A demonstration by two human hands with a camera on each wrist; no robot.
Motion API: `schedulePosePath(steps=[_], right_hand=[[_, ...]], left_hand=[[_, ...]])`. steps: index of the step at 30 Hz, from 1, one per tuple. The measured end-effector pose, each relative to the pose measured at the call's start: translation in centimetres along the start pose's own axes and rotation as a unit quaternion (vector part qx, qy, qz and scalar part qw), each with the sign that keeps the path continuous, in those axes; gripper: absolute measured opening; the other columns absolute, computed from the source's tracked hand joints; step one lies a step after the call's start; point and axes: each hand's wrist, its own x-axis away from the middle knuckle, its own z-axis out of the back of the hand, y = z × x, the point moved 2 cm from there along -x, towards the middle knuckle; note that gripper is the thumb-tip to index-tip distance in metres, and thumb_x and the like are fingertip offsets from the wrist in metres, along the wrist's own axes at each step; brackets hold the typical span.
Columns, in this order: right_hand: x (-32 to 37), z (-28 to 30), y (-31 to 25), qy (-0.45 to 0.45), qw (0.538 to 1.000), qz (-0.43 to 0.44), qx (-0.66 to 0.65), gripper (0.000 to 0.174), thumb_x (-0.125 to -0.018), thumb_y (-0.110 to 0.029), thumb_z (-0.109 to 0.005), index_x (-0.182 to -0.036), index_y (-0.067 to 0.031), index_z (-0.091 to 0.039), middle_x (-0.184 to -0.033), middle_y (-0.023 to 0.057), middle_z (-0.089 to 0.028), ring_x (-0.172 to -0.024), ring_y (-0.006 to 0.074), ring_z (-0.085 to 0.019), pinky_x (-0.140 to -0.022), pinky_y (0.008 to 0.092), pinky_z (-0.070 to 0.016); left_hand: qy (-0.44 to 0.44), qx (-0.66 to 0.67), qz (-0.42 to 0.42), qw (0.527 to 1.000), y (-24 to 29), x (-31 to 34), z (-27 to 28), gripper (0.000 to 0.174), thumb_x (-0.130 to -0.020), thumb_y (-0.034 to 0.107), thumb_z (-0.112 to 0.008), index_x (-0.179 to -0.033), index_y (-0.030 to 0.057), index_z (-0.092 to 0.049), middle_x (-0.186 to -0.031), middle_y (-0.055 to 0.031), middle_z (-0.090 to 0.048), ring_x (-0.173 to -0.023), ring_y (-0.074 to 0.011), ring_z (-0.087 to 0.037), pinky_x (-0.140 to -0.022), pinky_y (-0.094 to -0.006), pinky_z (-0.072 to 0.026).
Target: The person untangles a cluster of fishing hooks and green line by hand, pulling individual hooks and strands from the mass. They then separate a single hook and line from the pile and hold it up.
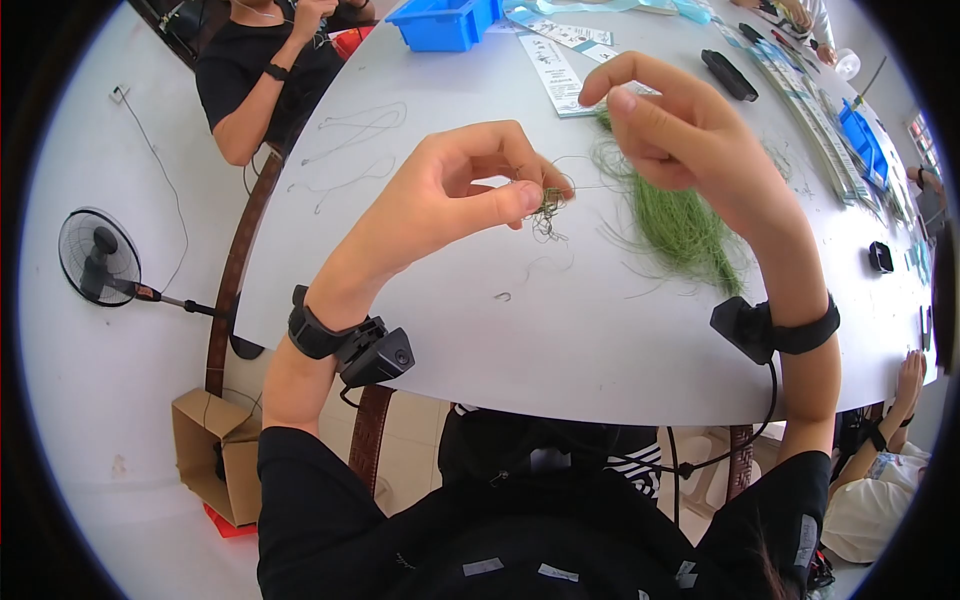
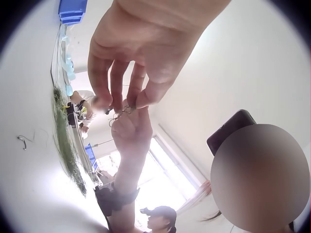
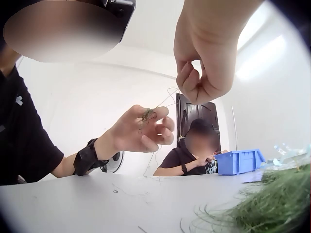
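My left hand (image 1: 465, 185) pinches a small tangle of green and dark thread (image 1: 548, 212) between thumb and fingers, above the white table. A thin line (image 3: 167, 97) loops out of the tangle toward my right hand (image 1: 690, 135). That hand is raised on the right with its fingers curled, the line running up to them; its end is hidden there. Below my right hand lies a loose bundle of green strands (image 1: 690, 235). A small hook-shaped piece (image 1: 503, 296) rests on the table in front of my left hand.
Fine lines (image 1: 355, 130) lie at the table's left. Toward the back are a blue bin (image 1: 440, 28), printed cards (image 1: 550, 75) and a black case (image 1: 729, 75). Another person (image 1: 250, 80) sits at the far left; a fan (image 1: 105, 255) and cardboard box (image 1: 225, 450) stand beside the table.
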Motion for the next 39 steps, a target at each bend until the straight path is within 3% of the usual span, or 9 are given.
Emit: schedulePosePath(steps=[4, 7, 10, 19, 31, 39], right_hand=[[0.0, -0.2, 0.4, -0.034, 0.992, -0.004, 0.122, 0.027, -0.086, -0.028, -0.060, -0.087, -0.0007, -0.062, -0.057, -0.0051, -0.039, -0.050, 0.0040, -0.033, -0.046, 0.0217, -0.0254], [0.0, -0.6, 0.8, -0.048, 0.990, 0.026, 0.126, 0.023, -0.083, -0.022, -0.063, -0.077, -0.0002, -0.063, -0.055, -0.0043, -0.040, -0.051, 0.0041, -0.032, -0.047, 0.0224, -0.0259], [0.1, -0.5, 0.4, -0.061, 0.989, -0.003, 0.136, 0.017, -0.079, -0.017, -0.065, -0.076, -0.0007, -0.063, -0.054, -0.0030, -0.042, -0.052, 0.0046, -0.034, -0.049, 0.0220, -0.0281], [0.3, -1.2, -0.6, -0.039, 0.969, 0.063, 0.234, 0.012, -0.075, -0.017, -0.064, -0.074, -0.0050, -0.064, -0.062, -0.0016, -0.053, -0.061, 0.0101, -0.042, -0.056, 0.0242, -0.0364], [0.1, -1.6, -0.3, -0.040, 0.982, 0.006, 0.186, 0.017, -0.075, -0.017, -0.064, -0.069, -0.0012, -0.061, -0.059, 0.0004, -0.052, -0.055, 0.0080, -0.040, -0.052, 0.0227, -0.0331], [0.1, -1.8, 0.4, -0.001, 0.993, -0.009, 0.118, 0.019, -0.074, -0.016, -0.064, -0.068, 0.0014, -0.060, -0.057, 0.0008, -0.052, -0.054, 0.0058, -0.044, -0.049, 0.0209, -0.0335]], left_hand=[[-0.014, 0.001, 0.028, 0.999, 0.3, 0.1, 0.2, 0.020, -0.081, 0.026, -0.060, -0.078, 0.0073, -0.053, -0.079, -0.0108, -0.064, -0.073, -0.0137, -0.059, -0.066, -0.0254, -0.0470], [-0.005, 0.000, 0.034, 0.999, 0.3, 0.2, 0.2, 0.020, -0.081, 0.026, -0.061, -0.078, 0.0076, -0.053, -0.075, -0.0103, -0.064, -0.071, -0.0135, -0.060, -0.065, -0.0253, -0.0471], [-0.004, 0.000, 0.037, 0.999, 0.3, 0.2, 0.2, 0.019, -0.081, 0.024, -0.061, -0.078, 0.0077, -0.053, -0.075, -0.0101, -0.064, -0.070, -0.0136, -0.060, -0.065, -0.0252, -0.0471], [-0.017, 0.007, 0.037, 0.999, 0.3, 0.2, 0.2, 0.018, -0.080, 0.023, -0.062, -0.077, 0.0073, -0.053, -0.075, -0.0101, -0.064, -0.072, -0.0142, -0.061, -0.065, -0.0251, -0.0468], [-0.022, 0.004, 0.060, 0.998, 0.3, 0.4, 0.2, 0.018, -0.079, 0.019, -0.065, -0.075, 0.0046, -0.055, -0.074, -0.0075, -0.063, -0.074, -0.0138, -0.061, -0.068, -0.0246, -0.0467], [-0.032, 0.015, 0.062, 0.997, 0.3, 0.3, 0.0, 0.017, -0.078, 0.016, -0.066, -0.075, 0.0034, -0.055, -0.074, -0.0075, -0.062, -0.074, -0.0138, -0.061, -0.068, -0.0247, -0.0471]])
